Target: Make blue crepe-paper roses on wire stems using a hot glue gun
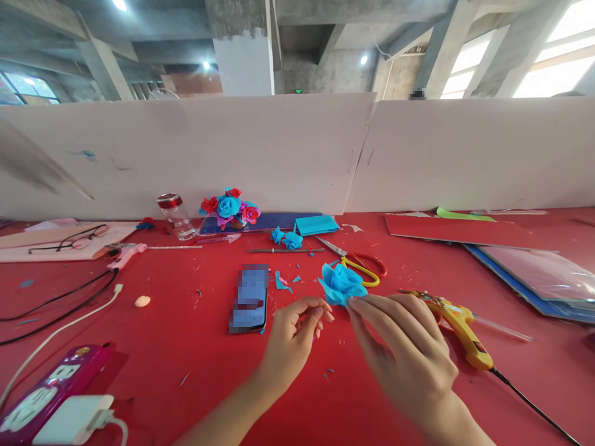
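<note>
A blue paper flower (343, 284) with layered petals is pinched at its lower edge by my right hand (409, 353), fingertips together. Just left of it, my left hand (297, 328) is closed, thumb against the curled fingers; whether anything small is between them cannot be seen. Scissors (367, 266) with red and yellow handles lie behind the flower, partly covered by it. To the right of my right hand rests a yellow hot glue gun (458, 319). A smartphone (250, 298) lies left of my left hand.
Small blue flowers (288, 239), folded blue paper (317, 225) and a bouquet of paper flowers (231, 207) sit at the back. A glass bottle (177, 217) stands beside them. A power strip (51, 390) and cables occupy the left; red board (465, 232) lies right.
</note>
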### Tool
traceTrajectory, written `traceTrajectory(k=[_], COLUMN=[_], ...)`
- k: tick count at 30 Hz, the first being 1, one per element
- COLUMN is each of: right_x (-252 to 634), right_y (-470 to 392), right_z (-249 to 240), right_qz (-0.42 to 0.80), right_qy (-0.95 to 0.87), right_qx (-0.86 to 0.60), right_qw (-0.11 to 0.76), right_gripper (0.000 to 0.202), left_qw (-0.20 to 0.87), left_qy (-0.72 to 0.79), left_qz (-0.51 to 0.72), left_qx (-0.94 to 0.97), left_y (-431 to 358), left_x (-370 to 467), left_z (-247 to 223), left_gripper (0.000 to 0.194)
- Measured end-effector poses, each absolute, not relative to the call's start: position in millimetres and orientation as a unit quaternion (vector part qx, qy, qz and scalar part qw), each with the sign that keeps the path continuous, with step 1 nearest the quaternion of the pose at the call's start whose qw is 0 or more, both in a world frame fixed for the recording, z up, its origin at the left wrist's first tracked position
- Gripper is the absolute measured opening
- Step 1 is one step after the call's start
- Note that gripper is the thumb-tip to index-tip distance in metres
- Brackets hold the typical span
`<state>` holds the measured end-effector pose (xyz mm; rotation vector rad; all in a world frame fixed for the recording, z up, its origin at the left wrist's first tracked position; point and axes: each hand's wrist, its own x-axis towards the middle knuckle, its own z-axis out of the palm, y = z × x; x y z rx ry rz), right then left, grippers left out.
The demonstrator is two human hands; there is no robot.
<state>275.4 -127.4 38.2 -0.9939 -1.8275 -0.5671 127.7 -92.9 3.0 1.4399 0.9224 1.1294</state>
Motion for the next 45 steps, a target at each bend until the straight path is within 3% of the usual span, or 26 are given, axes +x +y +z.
traceTrajectory(k=[11,15,17,19,24,29,35,45], right_x=[280,281,284,288,296,295,290,269], right_y=[-132,-133,-136,-141,-147,-147,-147,-144], right_z=[26,34,37,39,41,43,44,27], right_qz=[-0.274,-0.128,-0.025,0.044,0.174,0.332,0.389,0.433], right_qy=[-0.796,-0.793,-0.739,-0.68,-0.672,-0.639,-0.617,-0.552], right_qx=[-0.344,-0.343,-0.386,-0.438,-0.494,-0.482,-0.442,-0.459], right_qw=[0.416,0.486,0.552,0.586,0.524,0.499,0.522,0.545], right_gripper=[0.027,0.025,0.016,0.02,0.014,0.023,0.019,0.023], left_qw=[0.512,0.488,0.471,0.458,0.447,0.435,0.437,0.464], left_qy=[0.379,0.367,0.353,0.34,0.308,0.291,0.329,0.345], left_qz=[0.471,0.465,0.467,0.468,0.46,0.463,0.449,0.436], left_qx=[0.61,0.642,0.66,0.675,0.703,0.715,0.707,0.689], left_y=[-93,-90,-88,-87,-89,-90,-89,-90], left_x=[128,125,123,121,120,122,122,123], left_z=[4,1,-2,-4,-4,-3,-6,-3], left_gripper=[0.021,0.02,0.024,0.026,0.02,0.019,0.027,0.023])
